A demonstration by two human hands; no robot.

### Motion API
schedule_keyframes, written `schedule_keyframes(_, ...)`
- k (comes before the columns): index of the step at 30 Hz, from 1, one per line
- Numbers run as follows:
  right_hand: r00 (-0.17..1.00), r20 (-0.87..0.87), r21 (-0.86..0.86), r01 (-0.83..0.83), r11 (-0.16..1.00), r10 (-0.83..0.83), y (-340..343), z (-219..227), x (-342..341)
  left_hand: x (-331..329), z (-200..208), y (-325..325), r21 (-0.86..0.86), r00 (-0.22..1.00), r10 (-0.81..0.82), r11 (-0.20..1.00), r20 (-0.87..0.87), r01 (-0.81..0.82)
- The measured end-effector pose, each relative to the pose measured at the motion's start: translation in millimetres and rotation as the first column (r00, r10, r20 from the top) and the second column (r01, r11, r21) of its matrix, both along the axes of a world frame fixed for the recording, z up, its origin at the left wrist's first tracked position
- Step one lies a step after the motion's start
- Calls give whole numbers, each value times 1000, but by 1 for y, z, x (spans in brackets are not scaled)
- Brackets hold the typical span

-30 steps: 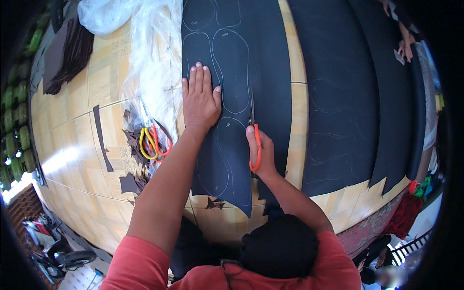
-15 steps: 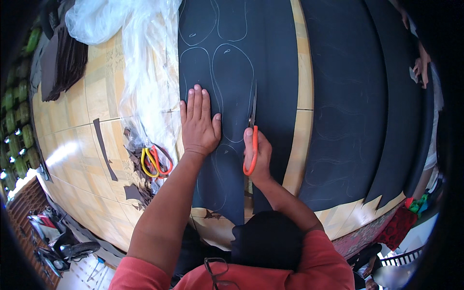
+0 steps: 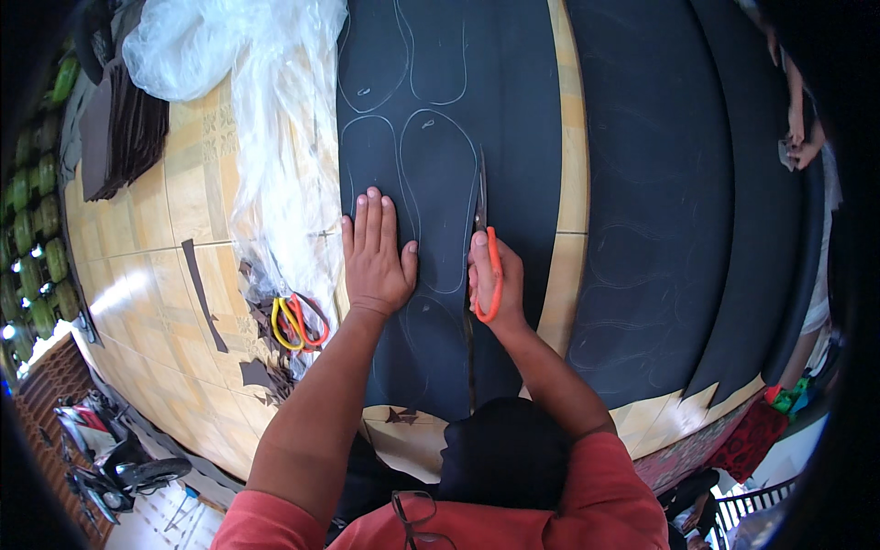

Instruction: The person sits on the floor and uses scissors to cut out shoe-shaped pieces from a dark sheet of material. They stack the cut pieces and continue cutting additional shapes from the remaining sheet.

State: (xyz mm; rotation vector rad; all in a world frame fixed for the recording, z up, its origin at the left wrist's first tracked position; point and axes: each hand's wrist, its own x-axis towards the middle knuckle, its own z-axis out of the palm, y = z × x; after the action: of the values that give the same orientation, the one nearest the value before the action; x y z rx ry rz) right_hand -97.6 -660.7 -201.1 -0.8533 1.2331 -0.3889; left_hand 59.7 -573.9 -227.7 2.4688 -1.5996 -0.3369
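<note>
A long black sheet [image 3: 522, 119] lies lengthwise before me, with pale sole-shaped outlines drawn on it. My left hand [image 3: 378, 266] lies flat on it, fingers stretched out, left of one outline. My right hand [image 3: 502, 280] grips the orange-handled scissors [image 3: 495, 266], thumb on top. Their blades point away from me along the right edge of that outline, and their tips seem slightly apart. A cut slit runs from the scissors back toward my body. Some right-hand fingers are hidden beneath the handle.
Left of the sheet lie crumpled clear plastic [image 3: 284, 119], another pair of scissors with yellow and orange handles [image 3: 298, 323], dark scraps [image 3: 261, 374] and a brown stack [image 3: 124, 128]. More marked black sheets [image 3: 651, 202] lie on the right. Another person's hands [image 3: 802, 142] show at far right.
The scissors have moved farther away from me along the outline, and the slit behind them looks narrower. My left hand keeps its place on the sheet. The whole view has shifted slightly.
</note>
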Motion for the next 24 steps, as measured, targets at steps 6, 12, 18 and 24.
schedule_keyframes(6, 986, -56, -97, -160, 982, 155, -31, 1, -2, 0, 3, 0, 20, 1000, 4, 1000, -17, -4)
schedule_keyframes(12, 979, -114, -203, -192, 960, 172, -52, -14, 12, 0, 5, -1, 32, 999, 7, 999, -32, -6)
schedule_keyframes(18, 986, -135, -208, -127, 970, 100, -50, -17, 33, 2, 6, -1, 47, 999, 9, 999, -48, -7)
schedule_keyframes(24, 983, -119, -371, -173, 913, 138, -49, -14, 27, 7, 6, -5, 53, 998, 9, 999, -67, -5)
